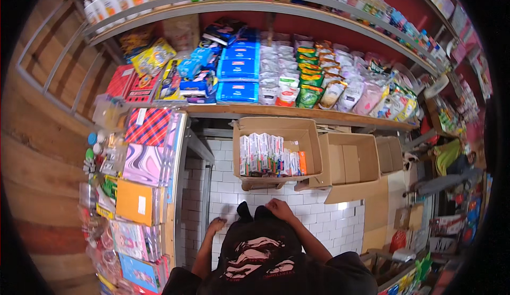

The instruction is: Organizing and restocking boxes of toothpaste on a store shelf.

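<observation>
My left hand (216, 225) hangs low at my left side, over the tiled floor, with nothing seen in it; its fingers look partly curled. In front of my dark trousers is my right hand (279, 208), fingers bent, and whether it touches the cloth is unclear. Ahead of me stands an open cardboard box (277, 124) with rows of small toothpaste cartons (261, 153) and an orange carton (303, 163) inside. Directly to its right, a second cardboard box (350, 157) stands open, its front flap folded outward.
A wooden shelf (255, 109) behind the boxes holds blue packs (239, 69) and refill pouches (310, 95). Bottles line the upper shelf (223, 6). At left, a counter carries notebooks (147, 126). A smaller box (389, 154) and flat cardboard (375, 223) are at right.
</observation>
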Demonstrator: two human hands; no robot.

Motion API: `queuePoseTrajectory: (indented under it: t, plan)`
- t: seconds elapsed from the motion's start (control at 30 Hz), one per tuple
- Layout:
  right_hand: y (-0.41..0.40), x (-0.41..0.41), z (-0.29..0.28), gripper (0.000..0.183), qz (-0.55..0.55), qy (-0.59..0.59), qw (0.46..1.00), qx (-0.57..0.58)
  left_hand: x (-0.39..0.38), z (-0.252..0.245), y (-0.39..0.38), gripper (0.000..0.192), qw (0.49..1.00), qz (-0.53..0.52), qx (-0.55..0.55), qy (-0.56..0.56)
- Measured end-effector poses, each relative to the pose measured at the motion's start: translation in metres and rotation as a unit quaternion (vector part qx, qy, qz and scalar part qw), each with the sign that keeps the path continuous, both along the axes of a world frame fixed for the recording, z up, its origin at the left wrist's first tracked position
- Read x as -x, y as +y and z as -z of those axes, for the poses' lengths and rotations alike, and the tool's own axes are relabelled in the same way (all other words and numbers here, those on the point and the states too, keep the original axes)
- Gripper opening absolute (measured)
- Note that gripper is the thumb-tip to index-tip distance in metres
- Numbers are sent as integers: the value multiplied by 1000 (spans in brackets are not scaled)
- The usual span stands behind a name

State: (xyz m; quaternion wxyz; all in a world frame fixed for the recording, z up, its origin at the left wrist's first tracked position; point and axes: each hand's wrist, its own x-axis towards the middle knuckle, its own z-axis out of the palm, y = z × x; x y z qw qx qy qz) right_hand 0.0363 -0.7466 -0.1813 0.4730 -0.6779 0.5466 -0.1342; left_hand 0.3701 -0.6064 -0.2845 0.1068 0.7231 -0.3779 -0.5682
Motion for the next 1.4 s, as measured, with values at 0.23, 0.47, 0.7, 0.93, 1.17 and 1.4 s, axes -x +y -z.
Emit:
queuePoseTrajectory:
  t: [0.23,0.47,0.7,0.93,1.17,1.4]
  plan:
    - [-81,-52,-105,26,109,-102,981,124,32,-181,-191,36,947,59,18,315]
    - [-168,-49,-24,24,130,-88,977,144,100,-140,-302,40,946,-24,133,293]
    - [-212,-46,51,56,31,48,998,13,127,-37,-333,76,973,83,195,-91]
    - [-222,-45,48,73,-54,146,986,-50,133,-6,-325,65,960,72,220,-159]
    - [-207,-49,64,81,-63,159,982,-85,133,-13,-337,50,964,85,210,-143]
    - [-207,-52,49,86,-76,187,976,-76,155,-35,-360,49,976,-16,38,-215]
